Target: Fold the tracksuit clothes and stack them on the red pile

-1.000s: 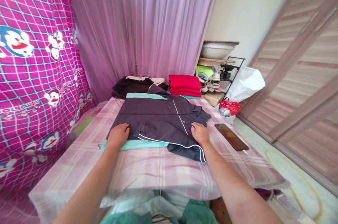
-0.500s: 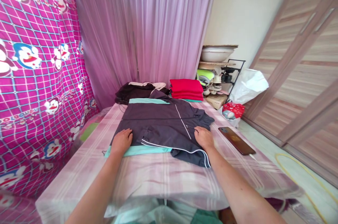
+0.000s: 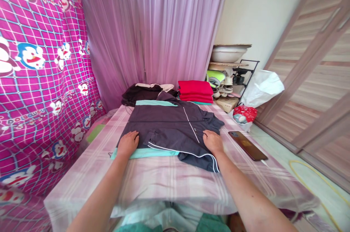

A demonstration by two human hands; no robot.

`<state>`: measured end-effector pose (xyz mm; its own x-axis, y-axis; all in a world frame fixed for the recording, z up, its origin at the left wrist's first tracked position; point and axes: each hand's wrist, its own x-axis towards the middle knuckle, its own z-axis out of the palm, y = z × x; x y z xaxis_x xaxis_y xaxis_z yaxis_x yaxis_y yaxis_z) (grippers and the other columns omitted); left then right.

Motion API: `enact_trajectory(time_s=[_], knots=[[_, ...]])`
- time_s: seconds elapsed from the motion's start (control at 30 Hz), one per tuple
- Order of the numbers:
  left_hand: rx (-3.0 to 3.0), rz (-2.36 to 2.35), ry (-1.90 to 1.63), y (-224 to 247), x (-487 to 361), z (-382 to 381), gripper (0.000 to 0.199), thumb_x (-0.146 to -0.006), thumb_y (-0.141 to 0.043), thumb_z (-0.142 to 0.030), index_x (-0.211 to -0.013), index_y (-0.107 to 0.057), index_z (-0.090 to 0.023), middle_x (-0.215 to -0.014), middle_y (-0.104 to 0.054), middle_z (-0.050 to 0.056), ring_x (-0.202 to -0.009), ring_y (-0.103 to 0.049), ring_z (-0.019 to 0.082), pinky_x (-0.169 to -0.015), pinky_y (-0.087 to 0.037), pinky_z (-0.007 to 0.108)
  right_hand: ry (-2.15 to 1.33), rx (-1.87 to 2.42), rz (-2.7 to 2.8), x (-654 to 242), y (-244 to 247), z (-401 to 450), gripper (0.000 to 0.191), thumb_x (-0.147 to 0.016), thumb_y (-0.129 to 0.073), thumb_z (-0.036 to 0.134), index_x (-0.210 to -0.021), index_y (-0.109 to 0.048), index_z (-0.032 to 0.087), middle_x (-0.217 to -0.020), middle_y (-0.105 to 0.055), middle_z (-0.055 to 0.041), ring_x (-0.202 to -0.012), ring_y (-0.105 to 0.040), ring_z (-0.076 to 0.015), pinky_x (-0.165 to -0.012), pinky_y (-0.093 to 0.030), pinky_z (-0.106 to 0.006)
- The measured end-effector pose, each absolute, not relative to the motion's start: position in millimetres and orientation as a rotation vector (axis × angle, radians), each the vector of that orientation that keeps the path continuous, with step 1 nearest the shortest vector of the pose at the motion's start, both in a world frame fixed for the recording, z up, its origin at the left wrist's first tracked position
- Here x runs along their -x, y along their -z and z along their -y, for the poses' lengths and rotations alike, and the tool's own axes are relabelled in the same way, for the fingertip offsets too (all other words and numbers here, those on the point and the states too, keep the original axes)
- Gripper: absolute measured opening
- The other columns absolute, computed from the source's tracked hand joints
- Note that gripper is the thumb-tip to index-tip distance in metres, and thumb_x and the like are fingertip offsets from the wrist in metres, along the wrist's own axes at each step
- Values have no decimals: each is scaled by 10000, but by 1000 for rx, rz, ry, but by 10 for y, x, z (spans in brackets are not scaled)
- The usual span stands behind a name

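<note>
A dark top with white piping and a small white logo lies spread on the table, its near part folded over itself. Mint-green fabric shows along its far and near left edges. My left hand rests on the left end of the top, fingers apart and laid over the cloth. On the right, my right hand lies on the fabric beside the piping, its thumb stretched inward and its other fingers partly hidden. Neither hand lifts the cloth.
A plaid cloth covers the table. Behind the top are a folded red stack and a dark clothing pile. A phone with a white cable lies right. Beyond stand a shoe rack and bags.
The whole view has shifted slightly, with the scene sitting a little further right. Both hands stay in the same places on the top, which keeps its shape.
</note>
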<state>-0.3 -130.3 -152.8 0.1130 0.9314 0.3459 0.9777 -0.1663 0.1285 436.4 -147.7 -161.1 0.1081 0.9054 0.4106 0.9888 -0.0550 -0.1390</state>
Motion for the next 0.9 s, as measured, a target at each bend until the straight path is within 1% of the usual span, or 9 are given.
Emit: enact_trajectory(time_s=[0.13,0.3,0.43,0.53,0.7,0.9], knots=[[2244,1939,519,1525,1,1303,415,-922,-421,-277,-1209,-697,-165,-1297,-673,102,-1227,-608,261,-1095,-431,395,305,2030,1854,-4351,1587,1490,345,-905,-462,168,-1102,-746,172,-1177,-731,-88,-1119,-661,-196,-1011,-458,-290],[2255,1935,517,1520,6,1302,402,-915,-429,-276,-1199,-704,-202,-1305,-672,74,-1216,-616,240,-1101,-424,380,303,2016,1852,-4347,1584,1495,338,-895,-479,156,-1093,-752,172,-1168,-734,-97,-1110,-668,-203,-1005,-469,-296],[2246,1941,515,1541,9,1296,404,-920,-426,-280,-1208,-699,-204,-1307,-671,72,-1228,-607,238,-1095,-425,378,314,1995,1851,-4357,1604,1485,341,-888,-479,149,-1086,-756,176,-1152,-740,-92,-1105,-670,-202,-1015,-465,-304],[2241,1941,504,1559,10,1290,410,-927,-415,-282,-1216,-693,-195,-1313,-667,81,-1238,-599,241,-1093,-423,380,313,1991,1843,-4359,1608,1482,337,-886,-483,148,-1073,-760,189,-1143,-745,-82,-1096,-673,-196,-1011,-465,-299],[2243,1939,477,1555,5,1288,418,-932,-408,-283,-1225,-686,-177,-1317,-664,91,-1242,-597,246,-1097,-416,375,296,2038,1854,-4348,1581,1492,346,-903,-462,154,-1096,-750,156,-1179,-731,-95,-1109,-668,-198,-1017,-459,-293],[2242,1949,455,1530,-7,1297,439,-936,-398,-284,-1245,-675,-142,-1323,-656,115,-1245,-595,258,-1100,-412,376,283,2076,1872,-4323,1542,1511,359,-918,-447,164,-1130,-736,147,-1210,-719,-92,-1139,-654,-198,-1024,-451,-288]])
